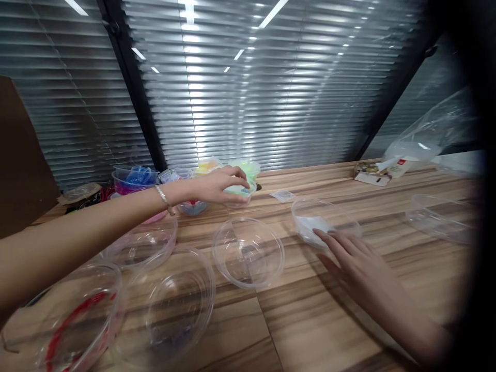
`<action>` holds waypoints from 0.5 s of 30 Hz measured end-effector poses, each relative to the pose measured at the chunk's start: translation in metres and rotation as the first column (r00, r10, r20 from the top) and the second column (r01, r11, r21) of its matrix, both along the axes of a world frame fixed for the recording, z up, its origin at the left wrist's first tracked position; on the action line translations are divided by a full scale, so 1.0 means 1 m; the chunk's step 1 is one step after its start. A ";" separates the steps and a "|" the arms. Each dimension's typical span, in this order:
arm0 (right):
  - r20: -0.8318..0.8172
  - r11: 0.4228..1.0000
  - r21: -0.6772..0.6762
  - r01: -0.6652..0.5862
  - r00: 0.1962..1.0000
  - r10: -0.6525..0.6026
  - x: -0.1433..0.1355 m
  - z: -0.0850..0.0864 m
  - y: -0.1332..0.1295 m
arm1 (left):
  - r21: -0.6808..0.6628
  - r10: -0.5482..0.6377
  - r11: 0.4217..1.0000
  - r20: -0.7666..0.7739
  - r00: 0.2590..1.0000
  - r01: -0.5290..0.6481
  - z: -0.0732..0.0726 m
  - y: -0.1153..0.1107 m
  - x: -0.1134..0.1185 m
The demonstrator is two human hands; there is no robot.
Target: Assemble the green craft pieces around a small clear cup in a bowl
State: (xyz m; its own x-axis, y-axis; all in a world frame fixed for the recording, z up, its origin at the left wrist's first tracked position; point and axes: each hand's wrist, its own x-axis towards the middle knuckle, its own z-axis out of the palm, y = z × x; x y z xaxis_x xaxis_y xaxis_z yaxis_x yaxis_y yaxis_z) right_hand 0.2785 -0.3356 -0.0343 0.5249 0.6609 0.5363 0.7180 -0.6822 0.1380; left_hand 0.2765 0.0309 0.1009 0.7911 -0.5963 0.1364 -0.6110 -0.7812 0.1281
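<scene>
My left hand (222, 185) reaches across to the back row of containers. Its fingers and thumb are apart over a small clear plastic bowl (242, 200) with pale green contents, and whether they touch it I cannot tell. My right hand (354, 253) has its fingers stretched out, the tips at a clear round container (343, 206). A white, thin sheet or packet (310, 227) lies in that container, close to my fingertips. Between my hands stands a clear round bowl (248, 281). A small translucent packet (282, 195) lies on the table behind it.
Several clear bowls, one with red strands (73, 315), crowd the left front of the wooden table (302, 320). Blue and pink containers (134, 178) stand behind my left arm. At right are a small open box (372, 175), a plastic bag (430, 129) and another clear container (437, 232).
</scene>
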 end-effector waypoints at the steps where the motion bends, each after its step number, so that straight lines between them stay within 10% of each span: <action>1: -0.029 1.000 -0.018 0.008 1.000 -0.009 0.004 -0.001 -0.006 | -0.014 -0.057 0.998 -0.083 0.995 0.056 0.005 -0.006 -0.014; 6: 0.002 0.989 0.143 -0.046 0.999 0.046 -0.001 0.018 -0.012 | 0.094 -0.282 0.941 -0.314 0.907 0.326 0.006 -0.045 -0.080; 15: 0.279 0.883 0.280 -0.376 0.912 0.300 -0.047 0.056 0.023 | 0.480 -0.421 0.826 0.177 0.890 0.295 -0.022 -0.069 -0.104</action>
State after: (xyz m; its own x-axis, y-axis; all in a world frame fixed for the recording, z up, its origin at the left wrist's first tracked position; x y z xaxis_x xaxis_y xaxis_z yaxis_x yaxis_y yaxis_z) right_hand 0.2311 -0.3124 0.0214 0.1434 0.5480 0.8241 0.8891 -0.4370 0.1359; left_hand 0.1728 -0.0381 0.0788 0.4805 -0.8765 -0.0296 -0.8188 -0.4363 -0.3731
